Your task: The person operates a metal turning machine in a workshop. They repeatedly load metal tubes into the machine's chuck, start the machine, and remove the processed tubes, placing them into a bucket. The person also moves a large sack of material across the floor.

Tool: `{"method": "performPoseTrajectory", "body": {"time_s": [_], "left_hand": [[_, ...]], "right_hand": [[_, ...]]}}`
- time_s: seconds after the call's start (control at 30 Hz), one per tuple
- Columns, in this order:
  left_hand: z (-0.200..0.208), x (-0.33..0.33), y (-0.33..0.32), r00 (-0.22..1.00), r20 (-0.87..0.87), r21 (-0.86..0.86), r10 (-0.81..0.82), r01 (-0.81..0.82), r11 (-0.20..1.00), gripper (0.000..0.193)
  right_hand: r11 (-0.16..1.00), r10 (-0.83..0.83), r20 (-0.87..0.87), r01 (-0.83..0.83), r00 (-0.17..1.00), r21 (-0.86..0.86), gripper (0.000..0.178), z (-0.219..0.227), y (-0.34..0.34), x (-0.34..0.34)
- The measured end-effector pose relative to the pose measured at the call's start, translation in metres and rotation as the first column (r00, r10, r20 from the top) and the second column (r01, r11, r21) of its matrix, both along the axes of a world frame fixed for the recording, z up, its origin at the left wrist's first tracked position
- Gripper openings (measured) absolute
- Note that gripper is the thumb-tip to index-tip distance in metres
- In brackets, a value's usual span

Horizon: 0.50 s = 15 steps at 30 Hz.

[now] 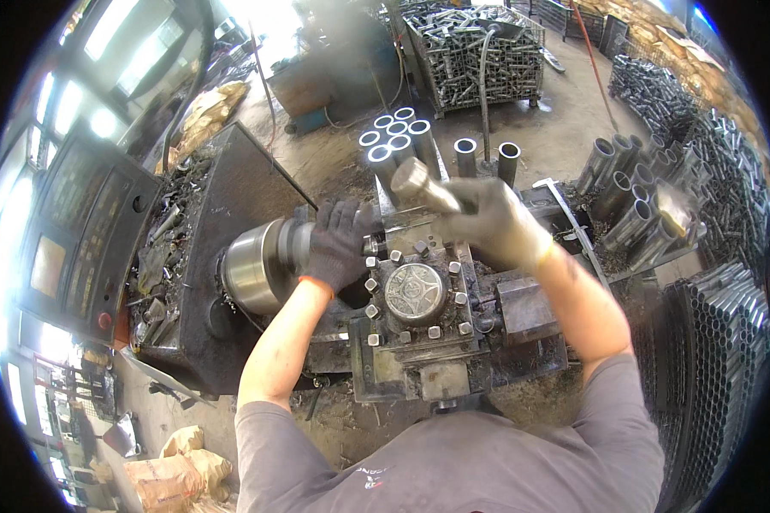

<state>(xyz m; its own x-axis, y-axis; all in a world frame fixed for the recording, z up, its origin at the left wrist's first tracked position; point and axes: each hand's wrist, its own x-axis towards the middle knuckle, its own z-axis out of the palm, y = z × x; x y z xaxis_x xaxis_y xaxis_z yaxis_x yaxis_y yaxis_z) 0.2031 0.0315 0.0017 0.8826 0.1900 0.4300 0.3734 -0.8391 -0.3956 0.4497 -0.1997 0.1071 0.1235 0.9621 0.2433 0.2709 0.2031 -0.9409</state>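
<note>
My left hand (340, 244), in a dark glove, lies over the front end of the lathe's shiny round chuck (255, 267). Its fingers curl over the far side; whatever they grip there is hidden. To its right stands the square tool post (415, 293), a round cap on top and square-headed bolts around it. Beyond the post, my right hand (498, 224) is raised in a lighter glove, smeared by motion. It is closed on a metal piece with a thick round head (416, 181), which points up and left; blur leaves its exact kind unclear.
Upright steel tubes (393, 137) stand behind the post, more tubes (629, 184) at right, beside a caliper (565, 209). A wire crate (479, 64) of metal parts sits at the back. Stacked tubes (719, 325) fill the right. The control panel (73, 231) is at left.
</note>
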Motion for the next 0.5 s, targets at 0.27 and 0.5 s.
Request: {"method": "performPoseTrajectory", "body": {"time_s": [0.27, 0.5], "left_hand": [[-0.001, 0.032, 0.005, 0.833, -0.482, -0.164, 0.27, -0.389, 0.907, 0.035], [-0.029, 0.021, 0.007, 0.903, -0.287, 0.026, 0.32, -0.326, 0.945, 0.038]], "right_hand": [[0.942, 0.255, 0.857, 0.085, 0.448, -0.324, 0.033, -0.092, 0.117, 0.024], [0.961, 0.267, 0.807, -0.078, 0.527, -0.266, 0.047, -0.141, 0.129, 0.007]]}}
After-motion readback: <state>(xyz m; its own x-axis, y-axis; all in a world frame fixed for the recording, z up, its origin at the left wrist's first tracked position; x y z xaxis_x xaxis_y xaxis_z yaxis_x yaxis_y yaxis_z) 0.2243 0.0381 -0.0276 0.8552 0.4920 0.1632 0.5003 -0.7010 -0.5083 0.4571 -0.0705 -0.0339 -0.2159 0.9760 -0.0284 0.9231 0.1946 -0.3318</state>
